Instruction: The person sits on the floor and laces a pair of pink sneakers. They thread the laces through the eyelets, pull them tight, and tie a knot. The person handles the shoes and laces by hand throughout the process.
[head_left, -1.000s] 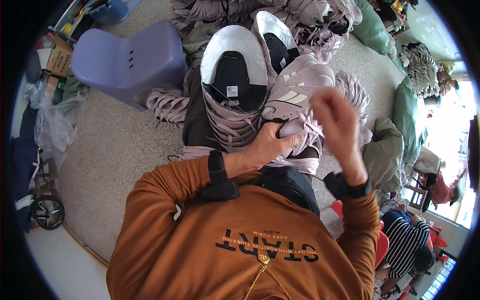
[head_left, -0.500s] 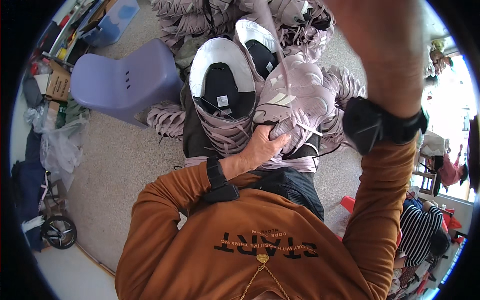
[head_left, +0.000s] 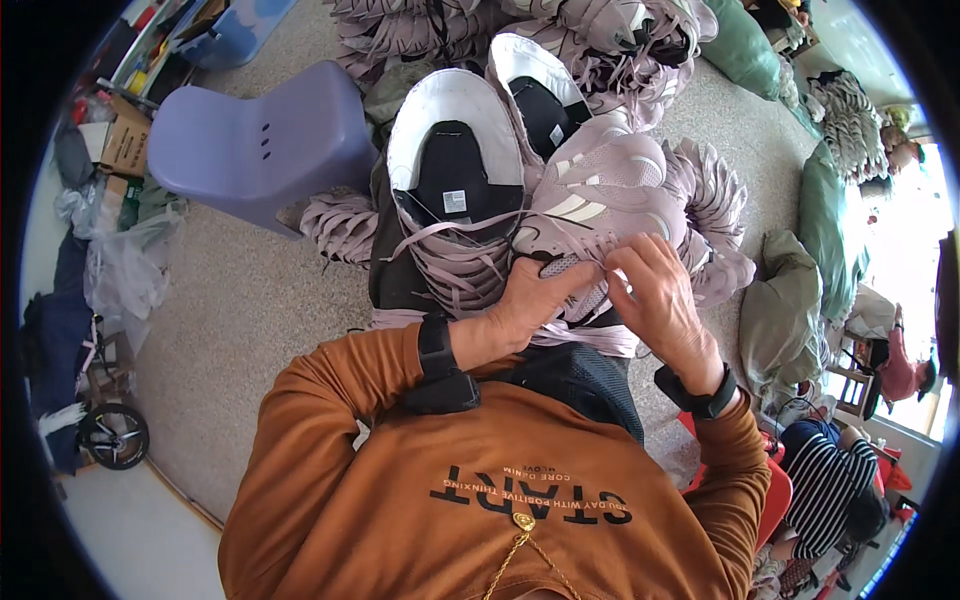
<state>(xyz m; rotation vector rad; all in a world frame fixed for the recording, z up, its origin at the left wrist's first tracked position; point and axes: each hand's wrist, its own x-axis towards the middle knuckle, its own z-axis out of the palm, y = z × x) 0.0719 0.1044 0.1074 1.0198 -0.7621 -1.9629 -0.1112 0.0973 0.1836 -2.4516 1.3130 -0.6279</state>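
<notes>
A pale pink shoe upper (head_left: 590, 185) lies on its side across my lap. My left hand (head_left: 540, 303) grips it by the tongue end, thumb on top. My right hand (head_left: 655, 298) is closed in a pinch at the eyelets, close to the left thumb; its fingertips hold the pink shoelace there. A loose length of that shoelace (head_left: 425, 233) trails leftward. It crosses a stack of nested shoe uppers (head_left: 455, 275), whose top one shows a white lining and a black insole. Another white-lined shoe upper (head_left: 515, 65) stands just beyond.
At the left is a purple plastic stool (head_left: 280, 125). Bundles of pink uppers (head_left: 410, 40) lie on the floor ahead, with another bundle (head_left: 715, 200) to the right. Green sacks (head_left: 830, 235) stand farther right. A person in a striped top (head_left: 825, 475) sits at the lower right.
My right hand has come down from the upper right to the eyelets. The shoelace, stretched upward before, now trails loosely to the left. My left hand keeps its hold.
</notes>
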